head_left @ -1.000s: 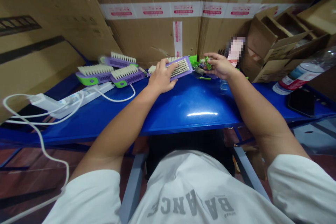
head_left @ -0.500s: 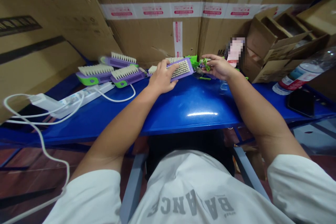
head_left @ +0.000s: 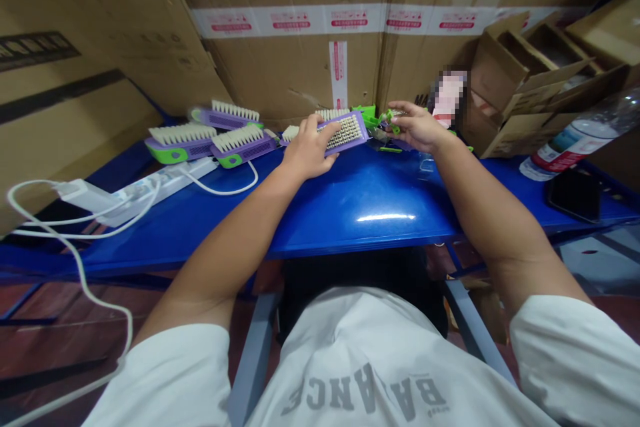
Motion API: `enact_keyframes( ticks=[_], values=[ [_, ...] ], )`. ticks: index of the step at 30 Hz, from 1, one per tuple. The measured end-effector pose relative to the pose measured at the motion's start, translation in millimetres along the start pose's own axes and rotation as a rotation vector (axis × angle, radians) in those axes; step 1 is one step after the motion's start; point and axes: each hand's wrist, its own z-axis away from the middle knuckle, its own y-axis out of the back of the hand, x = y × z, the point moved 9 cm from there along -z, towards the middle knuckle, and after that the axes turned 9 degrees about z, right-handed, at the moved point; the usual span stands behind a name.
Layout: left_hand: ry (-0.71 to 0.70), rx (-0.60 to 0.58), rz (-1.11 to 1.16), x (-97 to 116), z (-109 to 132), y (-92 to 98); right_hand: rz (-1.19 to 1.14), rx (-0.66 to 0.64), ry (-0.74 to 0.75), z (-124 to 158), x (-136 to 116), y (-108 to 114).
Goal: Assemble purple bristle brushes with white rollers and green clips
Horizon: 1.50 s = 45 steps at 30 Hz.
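Note:
My left hand (head_left: pixel 306 147) grips a purple brush (head_left: pixel 345 131) with pale bristles, tilted bristle-side up over the blue table (head_left: pixel 360 203). My right hand (head_left: pixel 416 125) is closed on a small green plastic part (head_left: pixel 390 119) just right of the brush's end. More green parts and clear wrapping lie under and behind that hand. Three finished purple-and-green brushes (head_left: pixel 210 133) lie together at the back left of the table.
Large taped cardboard boxes (head_left: pixel 300 33) wall in the back. Open small cartons (head_left: pixel 535 80) stand at the right, with a plastic bottle (head_left: pixel 580 137) and a black phone (head_left: pixel 574 195). A white power strip (head_left: pixel 145 190) and cables run across the left.
The brush and both hands shifted only slightly; my right hand's fingers adjusted on the green part near the brush end.

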Motion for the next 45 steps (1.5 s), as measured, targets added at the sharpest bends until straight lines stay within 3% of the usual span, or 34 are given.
enact_keyframes(
  ticks=[6,10,31,45],
  values=[
    [-0.007,0.002,-0.019,0.4,0.2,-0.3,0.138,0.032,0.053,-9.4,5.6,12.3],
    [-0.012,-0.003,-0.029,1.4,0.0,-0.1,0.106,0.044,0.071,-11.8,6.0,15.7],
    [-0.054,0.01,-0.003,0.2,-0.9,-3.4,0.067,0.023,0.132,-15.2,4.7,15.1],
    [-0.074,0.01,-0.017,2.0,-0.6,-3.7,0.042,0.001,0.07,-6.6,1.9,4.5]
  ],
)
